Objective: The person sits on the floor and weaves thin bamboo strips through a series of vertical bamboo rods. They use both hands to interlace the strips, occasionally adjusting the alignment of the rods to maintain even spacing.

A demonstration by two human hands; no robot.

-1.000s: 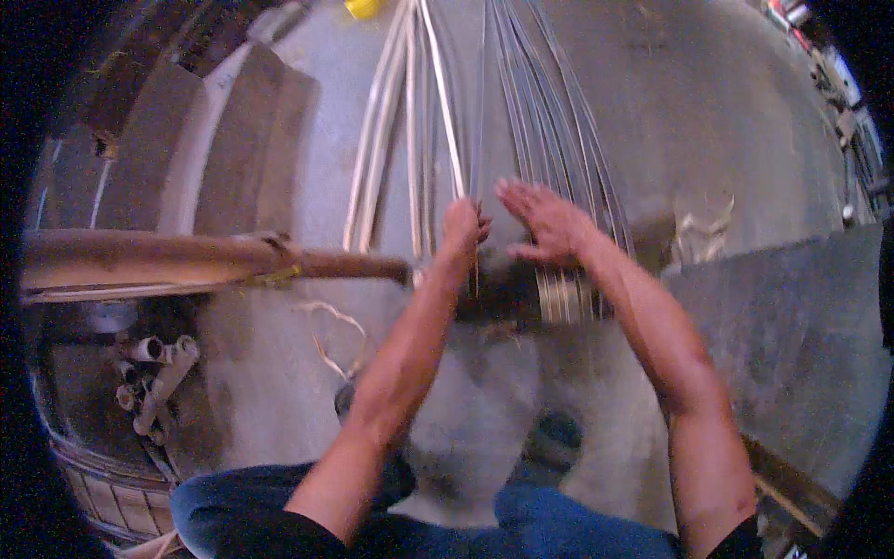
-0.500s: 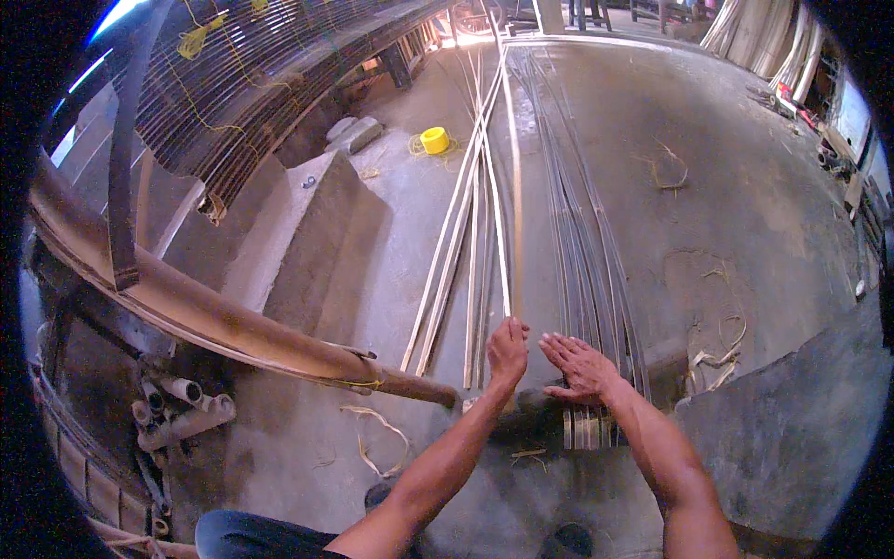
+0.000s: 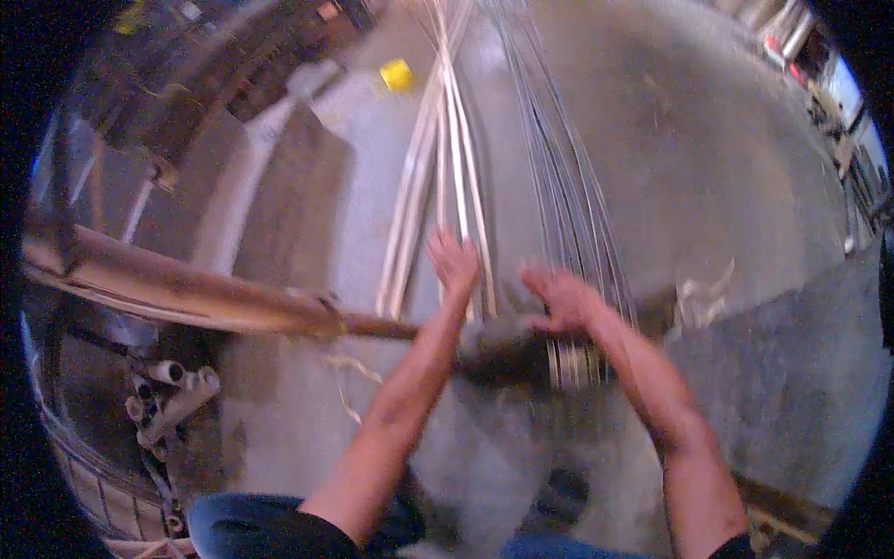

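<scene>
My left hand (image 3: pixel 454 263), blurred by motion, has its fingers stretched forward over a bundle of long pale strips (image 3: pixel 460 158), which look like split wood or bamboo. It does not appear to grip any of them. To its right my right hand (image 3: pixel 566 300) is open, fingers spread, above the near end of a bundle of long dark strips (image 3: pixel 549 177). A dark, log-like crosspiece (image 3: pixel 507 343) lies just below both hands. The strips' cut near ends (image 3: pixel 575 365) stick out over it toward me.
A thick brown pole (image 3: pixel 186 289) runs in from the left toward the crosspiece. Cut tubes (image 3: pixel 179 405) are piled at lower left. A yellow roll (image 3: pixel 396 75) lies on the floor ahead, beside a long block (image 3: pixel 289 200). A grey sheet (image 3: pixel 782 373) stands at right.
My left hand has let go of the pale strip it held and moved left and forward. That strip now lies among the others. My right hand stays open; the view has tilted down.
</scene>
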